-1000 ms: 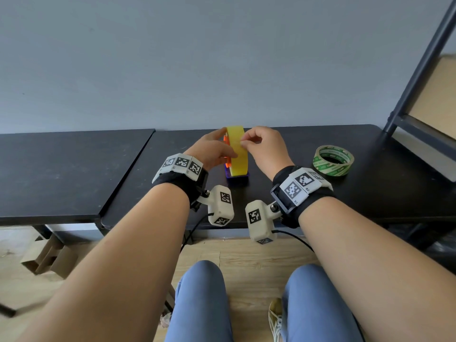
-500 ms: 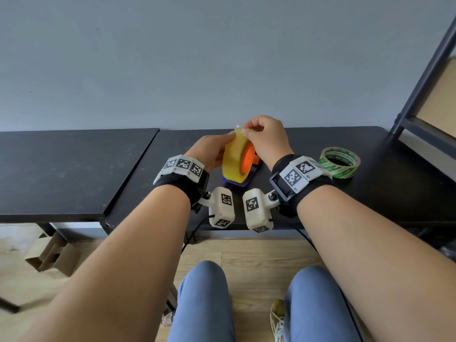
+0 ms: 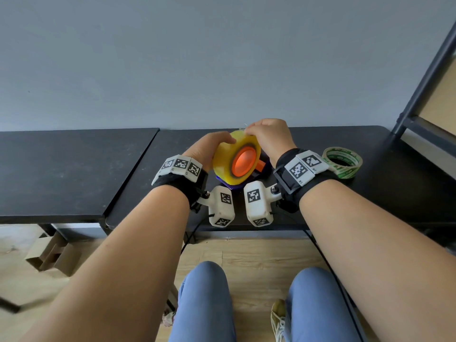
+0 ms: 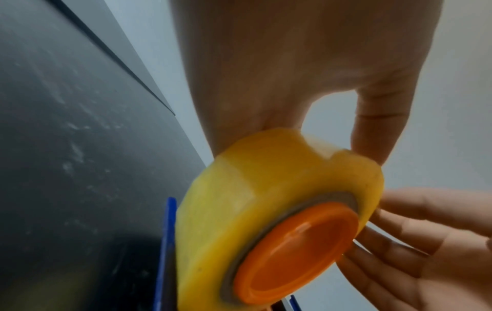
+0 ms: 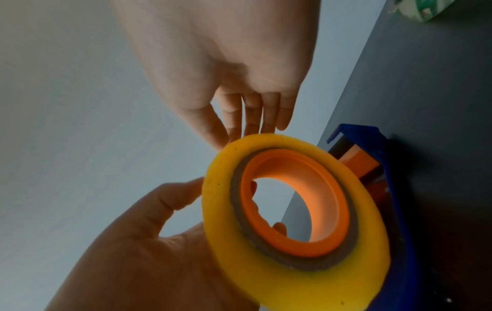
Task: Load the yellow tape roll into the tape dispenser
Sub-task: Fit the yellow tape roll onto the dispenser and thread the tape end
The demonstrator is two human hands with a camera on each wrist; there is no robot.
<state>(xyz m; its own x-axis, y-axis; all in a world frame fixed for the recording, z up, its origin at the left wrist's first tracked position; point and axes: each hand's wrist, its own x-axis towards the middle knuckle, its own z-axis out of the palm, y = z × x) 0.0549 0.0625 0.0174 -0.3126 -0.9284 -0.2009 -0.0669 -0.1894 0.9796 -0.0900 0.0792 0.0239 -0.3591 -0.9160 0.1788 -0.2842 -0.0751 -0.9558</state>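
The yellow tape roll (image 3: pixel 223 160), with an orange hub (image 3: pixel 243 161) in its core, is tilted so its open side faces me. It sits above the blue tape dispenser (image 3: pixel 230 185) on the black table (image 3: pixel 308 144). My left hand (image 3: pixel 217 146) grips the roll from the left, thumb on the rim, fingers behind the roll (image 5: pixel 293 279). My right hand (image 3: pixel 250 132) pinches at the roll's upper rim with thumb and fingertips (image 5: pixel 231 130). In the left wrist view the roll (image 4: pixel 253 200) fills the middle beside the dispenser's blue wall (image 4: pixel 170 242). Whether the hub is seated in the dispenser (image 5: pixel 372 138) I cannot tell.
A green-printed tape roll (image 3: pixel 343 161) lies flat on the table right of my right wrist. A second black table (image 3: pixel 61 169) adjoins on the left. A dark shelf frame (image 3: pixel 424 95) stands at the right, close to the table's end.
The roll has turned from edge-on to showing its orange hub and has tipped towards me. Both hands stayed on it, the right one shifting to the upper rim.
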